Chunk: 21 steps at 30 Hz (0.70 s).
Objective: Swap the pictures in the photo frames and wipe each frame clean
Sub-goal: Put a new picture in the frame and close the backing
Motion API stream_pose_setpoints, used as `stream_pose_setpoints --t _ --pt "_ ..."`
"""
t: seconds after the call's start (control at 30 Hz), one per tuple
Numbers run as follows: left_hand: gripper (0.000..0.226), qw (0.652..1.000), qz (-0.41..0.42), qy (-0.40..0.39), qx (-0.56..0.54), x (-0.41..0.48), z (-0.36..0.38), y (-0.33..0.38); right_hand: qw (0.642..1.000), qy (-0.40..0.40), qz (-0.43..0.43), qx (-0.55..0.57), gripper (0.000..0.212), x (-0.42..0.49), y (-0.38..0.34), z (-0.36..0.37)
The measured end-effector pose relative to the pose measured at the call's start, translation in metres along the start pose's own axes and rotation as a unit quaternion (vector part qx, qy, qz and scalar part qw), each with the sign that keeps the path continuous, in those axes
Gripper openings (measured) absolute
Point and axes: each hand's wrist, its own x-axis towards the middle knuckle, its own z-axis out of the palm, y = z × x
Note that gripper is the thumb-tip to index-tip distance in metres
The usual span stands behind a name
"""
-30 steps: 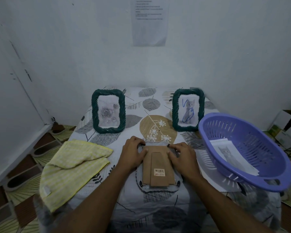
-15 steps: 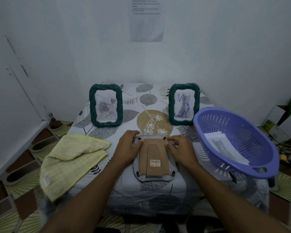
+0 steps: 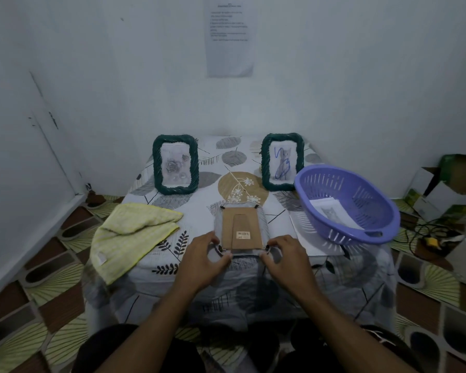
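A photo frame (image 3: 241, 227) lies face down in the middle of the low table, its brown cardboard back and stand up. My left hand (image 3: 203, 258) pinches its near left corner and my right hand (image 3: 287, 255) pinches its near right corner. Two green woven frames stand upright at the back: the left frame (image 3: 176, 164) holds a rose picture, the right frame (image 3: 282, 161) holds a cat picture with blue scribble. A folded yellow cloth (image 3: 131, 234) lies at the table's left edge.
A purple plastic basket (image 3: 347, 208) with cat prints (image 3: 334, 214) inside sits at the table's right, on a white sheet. The patterned tablecloth (image 3: 240, 184) hangs over the front edge. Cardboard boxes (image 3: 447, 184) and cables lie on the floor at right. Walls close in behind and to the left.
Both hands have slid from the far top corners of the face-down frame to its near bottom corners. The camera has pulled back and up, so the table looks smaller.
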Motion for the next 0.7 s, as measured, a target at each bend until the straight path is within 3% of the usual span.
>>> stream_pose_setpoints --t 0.3,0.7 --pt "0.028 0.996 -0.034 0.004 -0.088 -0.0027 0.0078 0.004 0.996 0.009 0.065 0.056 0.024 0.0009 -0.0068 0.0034" --pt "0.036 0.995 -0.03 -0.008 -0.097 -0.0028 0.0082 -0.001 0.997 0.003 0.046 0.067 0.022 -0.0025 -0.0037 0.0018"
